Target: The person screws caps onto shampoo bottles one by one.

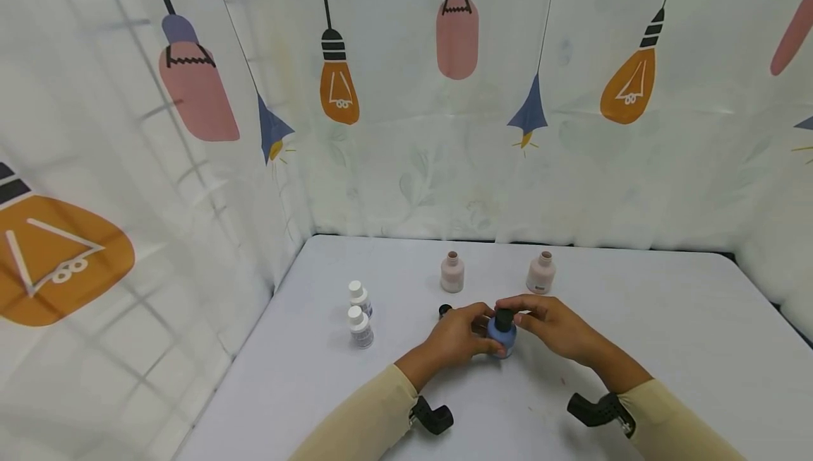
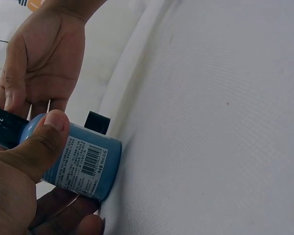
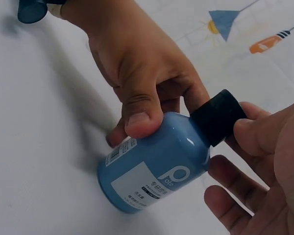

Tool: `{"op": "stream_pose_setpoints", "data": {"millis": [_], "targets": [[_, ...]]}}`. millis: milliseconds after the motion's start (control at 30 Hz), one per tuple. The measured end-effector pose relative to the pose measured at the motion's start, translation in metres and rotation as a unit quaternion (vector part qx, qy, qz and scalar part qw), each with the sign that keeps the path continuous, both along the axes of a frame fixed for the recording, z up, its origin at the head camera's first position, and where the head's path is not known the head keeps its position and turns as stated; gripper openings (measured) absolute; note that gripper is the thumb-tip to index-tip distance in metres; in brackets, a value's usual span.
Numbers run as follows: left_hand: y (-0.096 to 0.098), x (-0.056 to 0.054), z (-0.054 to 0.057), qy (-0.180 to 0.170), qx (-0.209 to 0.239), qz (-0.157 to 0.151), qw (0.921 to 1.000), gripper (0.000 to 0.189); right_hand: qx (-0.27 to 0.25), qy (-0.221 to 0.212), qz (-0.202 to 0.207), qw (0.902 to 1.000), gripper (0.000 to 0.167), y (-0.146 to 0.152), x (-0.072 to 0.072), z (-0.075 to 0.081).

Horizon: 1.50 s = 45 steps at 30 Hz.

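A blue bottle [image 1: 502,334] with a black cap [image 1: 504,318] stands upright between my hands. My left hand [image 1: 454,338] grips its body, thumb on the near side and fingers around the far side. The thumb and a finger of my right hand [image 1: 555,327] pinch the black cap, while its other fingers hang beside the bottle's shoulder. In the right wrist view a white label [image 3: 137,183] shows on the front; the left wrist view shows a barcode label [image 2: 83,164]. Another black cap [image 1: 445,310] peeks out behind my left hand, mostly hidden.
Two pale pink bottles with uncovered necks, a left one [image 1: 452,272] and a right one [image 1: 541,274], stand toward the back of the white table [image 1: 394,404]. Two small white bottles, a rear one [image 1: 360,297] and a front one [image 1: 360,327], stand at the left. Printed cloth walls [image 1: 406,186] surround the table.
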<state>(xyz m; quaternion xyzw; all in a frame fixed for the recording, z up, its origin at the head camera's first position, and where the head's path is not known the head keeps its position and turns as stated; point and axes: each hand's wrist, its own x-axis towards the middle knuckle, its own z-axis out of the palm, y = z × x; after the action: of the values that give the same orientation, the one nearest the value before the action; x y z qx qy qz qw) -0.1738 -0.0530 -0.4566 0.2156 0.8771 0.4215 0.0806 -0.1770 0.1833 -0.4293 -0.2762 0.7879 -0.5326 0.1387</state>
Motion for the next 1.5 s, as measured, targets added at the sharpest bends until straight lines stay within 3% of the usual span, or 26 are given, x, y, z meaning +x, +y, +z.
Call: {"op": "stream_pose_setpoints", "data": {"millis": [267, 900, 1500], "targets": [[-0.0002, 0.0009, -0.0015, -0.006, -0.001, 0.0, 1.0, 0.049, 0.036, 0.002, -0.046, 0.9983, 0.026, 0.0026, 0.0, -0.0001], [0.0001, 0.0001, -0.0008, -0.003, -0.005, 0.003, 1.0, 0.05, 0.028, 0.011, -0.033, 0.999, 0.035, 0.003, 0.0, -0.0023], [0.0002, -0.0002, -0.0004, -0.005, -0.001, 0.002, 1.0, 0.05, 0.047, 0.014, -0.048, 0.9977, 0.031, 0.0036, -0.0002, -0.0022]]}}
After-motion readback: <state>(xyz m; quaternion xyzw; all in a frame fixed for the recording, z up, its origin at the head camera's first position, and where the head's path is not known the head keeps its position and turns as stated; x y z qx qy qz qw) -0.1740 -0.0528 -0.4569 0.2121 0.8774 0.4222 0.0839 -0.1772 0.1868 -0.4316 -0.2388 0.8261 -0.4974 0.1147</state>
